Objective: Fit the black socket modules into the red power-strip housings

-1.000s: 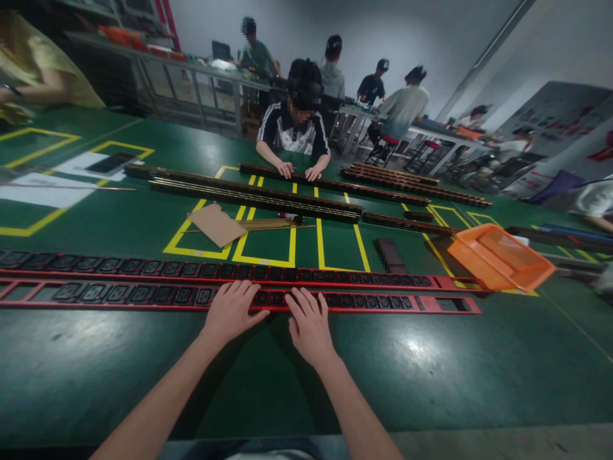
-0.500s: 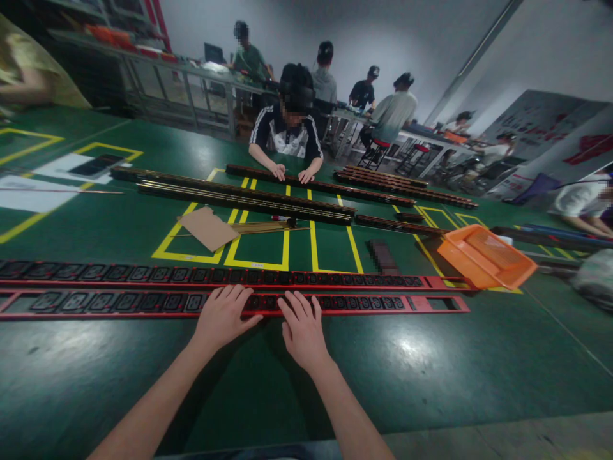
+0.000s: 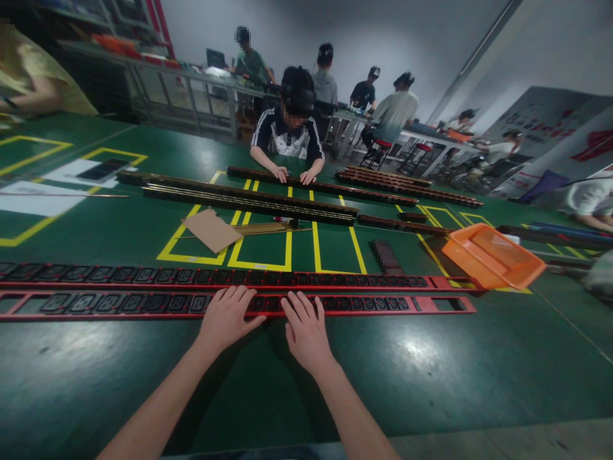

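Observation:
Two long red power strips with black sockets lie side by side across the green table point(image 3: 407, 377). My left hand point(image 3: 227, 321) rests palm down on the near power strip point(image 3: 364, 304), fingers loosely extended and thumb pointing right. Just to its right, my right hand point(image 3: 306, 332) lies on the same strip with its fingers spread forward. Neither hand is wrapped around anything. Beyond the fingertips runs the far power strip point(image 3: 143, 275), parallel and a small gap away. Part of the near strip's sockets is covered by my hands.
An orange basket point(image 3: 498, 255) sits at the far strip's right end. Behind the strips are a cardboard piece point(image 3: 212, 230), a dark block point(image 3: 385, 257) and long dark rails point(image 3: 249, 199). Across the table a co-worker point(image 3: 292, 128) has both hands on another rail point(image 3: 368, 191).
The view has shifted slightly, so everything sits a little further right. My hands keep their place on the near strip.

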{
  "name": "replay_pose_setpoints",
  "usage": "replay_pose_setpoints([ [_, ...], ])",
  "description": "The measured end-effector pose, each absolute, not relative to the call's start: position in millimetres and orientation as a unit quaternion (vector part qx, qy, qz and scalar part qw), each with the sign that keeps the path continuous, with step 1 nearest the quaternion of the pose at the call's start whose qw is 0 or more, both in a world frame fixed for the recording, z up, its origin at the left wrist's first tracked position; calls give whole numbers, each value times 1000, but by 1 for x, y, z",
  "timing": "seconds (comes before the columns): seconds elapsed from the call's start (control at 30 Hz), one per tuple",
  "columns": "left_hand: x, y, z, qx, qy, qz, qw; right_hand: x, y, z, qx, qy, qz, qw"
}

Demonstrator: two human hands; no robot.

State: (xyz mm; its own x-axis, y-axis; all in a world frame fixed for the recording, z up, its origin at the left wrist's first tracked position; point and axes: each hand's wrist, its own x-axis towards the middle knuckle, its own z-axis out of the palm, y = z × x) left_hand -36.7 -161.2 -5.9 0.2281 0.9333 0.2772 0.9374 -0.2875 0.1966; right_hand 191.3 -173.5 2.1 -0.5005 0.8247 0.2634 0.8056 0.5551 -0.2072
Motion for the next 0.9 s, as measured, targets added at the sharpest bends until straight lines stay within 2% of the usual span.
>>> replay_pose_setpoints([
  [0.43, -37, -161, -7, -784, -596, -172, 9, 181, -174, -3, -494, -845, 16, 205],
  [0.9, -37, -162, -3, -785, -595, -173, 4, 181, -175, 0, -493, -849, 21, 190],
])
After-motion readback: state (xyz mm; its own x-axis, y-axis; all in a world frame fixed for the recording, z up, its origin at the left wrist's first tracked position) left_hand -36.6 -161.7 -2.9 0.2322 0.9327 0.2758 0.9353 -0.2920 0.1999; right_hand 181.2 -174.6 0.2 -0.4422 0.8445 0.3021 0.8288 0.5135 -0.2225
